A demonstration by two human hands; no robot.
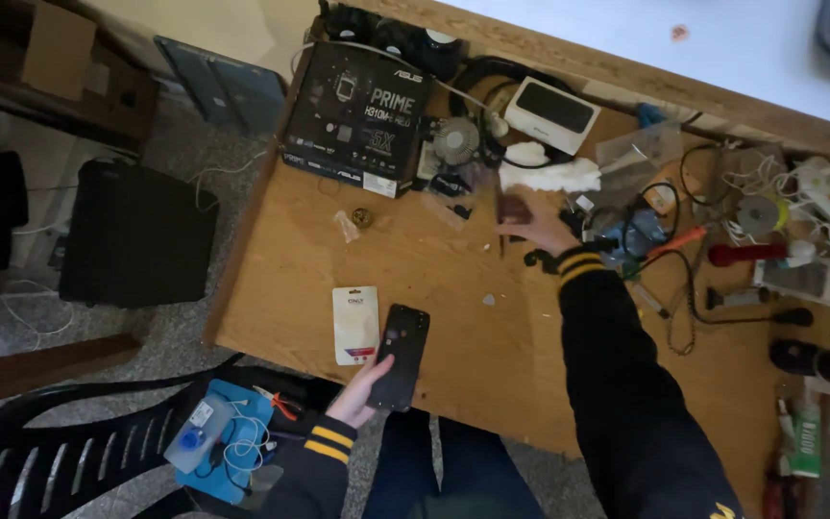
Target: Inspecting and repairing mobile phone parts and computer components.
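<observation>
Left hand [362, 392] is gripping a black smartphone [399, 357] down at the lower middle of the frame, fingers wrapped around its bottom end, back side facing up so the camera cutout is showing. The phone's long axis is running roughly up and down the frame, tilted a bit to the right at the top, and its upper half is hanging over the front edge of the wooden surface [434, 288]. Just to the left of it, nearly touching, a small white retail packet [355, 324] is lying flat, lined up almost parallel with the phone.

Right hand [533, 223] is reaching well away toward the upper middle of the frame, fingers spread fairly wide and pressing down among the clutter. Looks like it's touching or hovering on a thin dark tool [501, 216], but honestly can't tell if it's actually gripping it, too dim and blurry there. Right behind that hand a wad of white tissue [549, 173] is sitting, and a black motherboard box [357, 115] is lying further to the upper left.

So the phone is sitting toward the lower left from the right hand, well apart, and the left hand is by far the nearer one since it's already holding it.
</observation>
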